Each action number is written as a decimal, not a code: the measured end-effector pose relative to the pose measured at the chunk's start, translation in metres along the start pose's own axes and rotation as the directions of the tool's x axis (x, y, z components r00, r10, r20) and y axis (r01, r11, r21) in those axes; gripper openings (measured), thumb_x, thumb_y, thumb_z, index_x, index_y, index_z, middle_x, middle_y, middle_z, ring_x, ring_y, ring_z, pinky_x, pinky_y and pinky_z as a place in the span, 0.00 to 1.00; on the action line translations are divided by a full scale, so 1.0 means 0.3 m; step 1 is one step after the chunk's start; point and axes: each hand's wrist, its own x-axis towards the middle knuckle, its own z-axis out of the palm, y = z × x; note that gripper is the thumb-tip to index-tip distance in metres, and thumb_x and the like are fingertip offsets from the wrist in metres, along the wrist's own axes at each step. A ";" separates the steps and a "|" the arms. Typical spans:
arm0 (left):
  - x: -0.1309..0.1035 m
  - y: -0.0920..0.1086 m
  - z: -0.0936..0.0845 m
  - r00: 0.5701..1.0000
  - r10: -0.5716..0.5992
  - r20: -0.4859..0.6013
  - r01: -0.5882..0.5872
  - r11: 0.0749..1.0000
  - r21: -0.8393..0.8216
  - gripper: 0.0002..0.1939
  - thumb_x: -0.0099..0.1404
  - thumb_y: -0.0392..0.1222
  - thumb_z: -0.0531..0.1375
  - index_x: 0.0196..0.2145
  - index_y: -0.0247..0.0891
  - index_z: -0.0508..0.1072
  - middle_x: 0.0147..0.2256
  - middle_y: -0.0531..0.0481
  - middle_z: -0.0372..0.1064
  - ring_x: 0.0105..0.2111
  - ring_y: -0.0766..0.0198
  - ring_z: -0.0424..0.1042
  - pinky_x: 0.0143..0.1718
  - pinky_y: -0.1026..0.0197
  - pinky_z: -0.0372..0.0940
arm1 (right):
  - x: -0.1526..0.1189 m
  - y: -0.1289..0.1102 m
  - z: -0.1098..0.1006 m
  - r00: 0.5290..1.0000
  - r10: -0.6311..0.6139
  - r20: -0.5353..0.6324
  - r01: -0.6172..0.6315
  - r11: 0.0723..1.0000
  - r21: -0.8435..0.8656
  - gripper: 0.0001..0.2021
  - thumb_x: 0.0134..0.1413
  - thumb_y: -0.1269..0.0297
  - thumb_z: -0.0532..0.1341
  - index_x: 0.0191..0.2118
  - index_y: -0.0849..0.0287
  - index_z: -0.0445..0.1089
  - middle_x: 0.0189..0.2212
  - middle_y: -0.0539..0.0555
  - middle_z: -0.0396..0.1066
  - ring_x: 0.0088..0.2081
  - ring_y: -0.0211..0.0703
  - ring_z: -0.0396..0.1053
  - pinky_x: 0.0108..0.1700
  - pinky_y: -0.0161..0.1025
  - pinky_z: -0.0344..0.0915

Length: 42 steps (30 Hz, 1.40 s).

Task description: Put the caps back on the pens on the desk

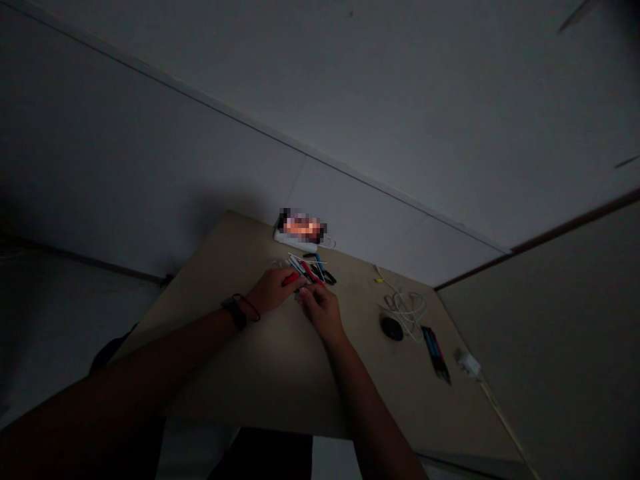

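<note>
Bare worktop (270, 380) lies nearest, with a white plug (469, 364) and its cord near the right edge. A slim group of pen-like things (436, 353), blue, red and dark, lies there side by side; as a judgement, this is the one part that looks set in order. Just beyond it are a black mouse (391, 327) and a loosely coiled white cable (407, 310).

Over the middle, the right hand (323, 310) has its fingers drawn in narrow at the near edge of a small pile (296, 265); whether they hold anything, I cannot tell. The left hand (269, 291) reaches in from the other side, fingertips by a red piece (290, 280); its grip is too dark to read. The white, red, blue and black pieces cross at mixed angles, so the pile looks unsorted. Farther off, a lit, blurred screen (300, 227) leans near the wall (360, 217).
</note>
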 end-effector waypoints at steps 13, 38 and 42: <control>-0.005 0.010 -0.001 1.000 0.009 0.003 -0.009 1.000 -0.008 0.19 0.67 0.48 0.56 0.22 0.38 0.60 0.20 0.57 0.57 0.24 0.67 0.56 0.27 0.62 0.50 | -0.004 0.007 0.004 1.000 -0.027 0.008 0.027 0.999 -0.047 0.21 0.61 0.45 0.57 0.27 0.57 0.69 0.21 0.50 0.68 0.24 0.39 0.64 0.28 0.36 0.61; -0.004 0.020 -0.004 1.000 -0.004 0.008 0.005 0.999 -0.043 0.20 0.68 0.51 0.56 0.22 0.38 0.61 0.21 0.57 0.56 0.24 0.67 0.56 0.27 0.62 0.51 | -0.002 0.008 -0.001 0.997 -0.072 -0.007 0.072 0.997 0.033 0.17 0.57 0.47 0.63 0.30 0.56 0.67 0.25 0.49 0.67 0.28 0.39 0.63 0.31 0.35 0.61; -0.008 0.029 -0.007 1.000 -0.014 0.004 0.014 0.998 -0.069 0.20 0.68 0.51 0.56 0.22 0.38 0.60 0.21 0.57 0.56 0.25 0.67 0.56 0.27 0.63 0.51 | 0.000 0.020 -0.003 0.997 -0.080 -0.001 0.080 0.997 0.012 0.15 0.57 0.49 0.64 0.30 0.56 0.67 0.26 0.48 0.67 0.28 0.39 0.63 0.31 0.35 0.61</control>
